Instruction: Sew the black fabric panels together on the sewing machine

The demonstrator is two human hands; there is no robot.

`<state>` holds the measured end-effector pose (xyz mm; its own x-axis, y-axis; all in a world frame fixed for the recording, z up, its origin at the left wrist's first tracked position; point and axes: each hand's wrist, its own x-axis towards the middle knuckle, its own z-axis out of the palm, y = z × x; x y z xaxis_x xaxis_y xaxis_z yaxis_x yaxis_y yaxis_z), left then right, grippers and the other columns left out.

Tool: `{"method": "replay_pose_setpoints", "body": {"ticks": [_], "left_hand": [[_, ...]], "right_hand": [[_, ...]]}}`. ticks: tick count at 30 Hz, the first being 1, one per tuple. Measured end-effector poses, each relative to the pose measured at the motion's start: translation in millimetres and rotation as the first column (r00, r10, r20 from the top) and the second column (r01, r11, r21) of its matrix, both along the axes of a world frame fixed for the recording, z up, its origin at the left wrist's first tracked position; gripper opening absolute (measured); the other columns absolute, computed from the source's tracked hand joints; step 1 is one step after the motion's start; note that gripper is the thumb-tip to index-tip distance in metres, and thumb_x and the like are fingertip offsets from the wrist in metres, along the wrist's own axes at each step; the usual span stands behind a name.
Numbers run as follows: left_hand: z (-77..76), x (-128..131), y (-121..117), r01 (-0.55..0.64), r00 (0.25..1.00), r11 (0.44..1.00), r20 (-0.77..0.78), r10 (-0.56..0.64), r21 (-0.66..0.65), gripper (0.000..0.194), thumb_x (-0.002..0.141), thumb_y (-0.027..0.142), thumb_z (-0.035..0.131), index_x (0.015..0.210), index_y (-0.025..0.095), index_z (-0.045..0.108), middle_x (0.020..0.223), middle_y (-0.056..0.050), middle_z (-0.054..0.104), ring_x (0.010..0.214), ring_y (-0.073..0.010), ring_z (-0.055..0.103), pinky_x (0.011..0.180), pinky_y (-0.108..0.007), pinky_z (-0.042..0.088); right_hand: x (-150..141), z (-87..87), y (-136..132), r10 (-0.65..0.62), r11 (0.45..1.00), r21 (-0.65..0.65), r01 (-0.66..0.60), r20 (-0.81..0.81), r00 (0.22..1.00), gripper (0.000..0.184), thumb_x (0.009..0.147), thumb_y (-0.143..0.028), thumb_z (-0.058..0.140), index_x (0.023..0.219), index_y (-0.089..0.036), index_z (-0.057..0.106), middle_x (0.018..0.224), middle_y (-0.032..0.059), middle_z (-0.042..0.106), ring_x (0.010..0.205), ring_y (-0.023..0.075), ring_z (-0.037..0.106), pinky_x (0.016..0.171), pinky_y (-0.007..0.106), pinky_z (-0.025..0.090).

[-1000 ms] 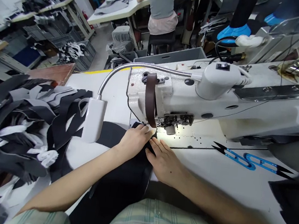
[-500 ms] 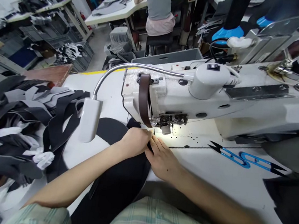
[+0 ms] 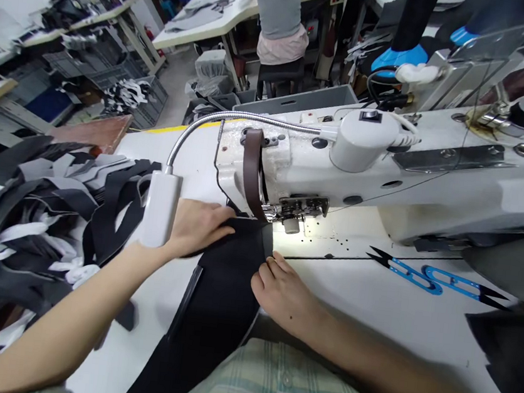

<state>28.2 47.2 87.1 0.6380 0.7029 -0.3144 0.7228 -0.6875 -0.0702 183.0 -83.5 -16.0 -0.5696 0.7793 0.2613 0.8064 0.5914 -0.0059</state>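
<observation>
A black fabric piece (image 3: pixel 227 293) lies across the white machine table and runs down to my lap. Its upper edge reaches the needle area of the sewing machine (image 3: pixel 295 216). My left hand (image 3: pixel 198 226) rests at the fabric's upper left edge, with fingers stretched toward the machine and the thumb apart. On the right edge, just below the presser foot, my right hand (image 3: pixel 282 290) has its fingers curled and pinches the cloth. A narrow dark strip shows on the fabric's left part.
A white lamp head (image 3: pixel 161 210) on a flexible neck hangs over my left wrist. Bundled grey and black strips (image 3: pixel 39 240) are heaped at the left. Two blue thread snips (image 3: pixel 409 276) lie right of the machine. Behind it is a grey bin (image 3: pixel 301 100); a person (image 3: pixel 282 16) sits beyond.
My left hand has moved left, away from my right hand, and its fingers have spread out. The black fabric now lies flatter beneath the needle area. My right hand has shifted slightly down.
</observation>
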Motion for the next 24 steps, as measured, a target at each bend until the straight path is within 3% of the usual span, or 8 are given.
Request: {"method": "replay_pose_setpoints", "body": {"ticks": [3,7,11,18,24], "left_hand": [[-3.6,9.0,-24.4,0.13,0.99,0.985,-0.041,-0.136,-0.109,0.034,0.092,0.025,0.042,0.123,0.02,0.057,0.093,-0.007,0.065,0.075,-0.0205,0.066,0.062,-0.029,0.049],[-26.4,25.3,-47.2,0.133,0.99,0.963,-0.023,-0.142,-0.236,0.035,0.089,0.014,0.039,0.119,0.014,0.056,0.094,-0.009,0.064,0.073,-0.0204,0.066,0.061,-0.03,0.052],[-40.0,31.4,-44.2,0.092,0.995,0.965,-0.008,-0.097,-0.247,0.031,0.089,0.014,0.039,0.112,0.012,0.058,0.094,-0.01,0.065,0.078,-0.0214,0.066,0.066,-0.031,0.053],[-41.4,43.1,-36.1,0.066,0.996,0.975,-0.039,-0.076,-0.212,0.028,0.091,0.015,0.037,0.112,0.011,0.055,0.095,-0.011,0.066,0.085,-0.0214,0.066,0.071,-0.03,0.052],[-44.8,48.4,-34.4,0.04,0.996,0.983,-0.07,-0.053,-0.178,0.028,0.089,0.016,0.038,0.11,0.009,0.055,0.095,-0.013,0.066,0.083,-0.0235,0.066,0.068,-0.033,0.052]], "right_hand": [[-2.3,0.0,-2.2,0.024,1.0,0.006,-0.024,0.028,0.999,0.013,0.085,-0.01,0.049,0.087,-0.013,0.062,0.084,0.0094,0.066,0.09,0.0258,0.065,0.096,0.042,0.046],[-4.7,-4.0,-2.0,0.022,0.998,0.051,-0.026,0.08,0.997,0.019,0.086,-0.013,0.046,0.092,-0.009,0.064,0.088,0.0139,0.068,0.089,0.0268,0.065,0.095,0.044,0.046],[-4.3,-7.0,-0.7,-0.012,0.997,0.074,0.007,0.076,0.997,0.022,0.086,-0.011,0.044,0.096,-0.007,0.064,0.094,0.0172,0.068,0.095,0.0286,0.065,0.094,0.043,0.047],[-4.5,-13.2,-0.7,-0.107,0.98,0.173,0.098,0.045,0.993,0.028,0.085,-0.009,0.043,0.103,-0.004,0.063,0.098,0.0199,0.068,0.097,0.0285,0.066,0.093,0.042,0.048],[-6.8,-15.2,-2.5,-0.108,0.976,0.195,0.1,0.032,0.994,0.028,0.084,-0.009,0.044,0.103,-0.001,0.064,0.102,0.0232,0.068,0.098,0.0298,0.066,0.091,0.041,0.05]]}}
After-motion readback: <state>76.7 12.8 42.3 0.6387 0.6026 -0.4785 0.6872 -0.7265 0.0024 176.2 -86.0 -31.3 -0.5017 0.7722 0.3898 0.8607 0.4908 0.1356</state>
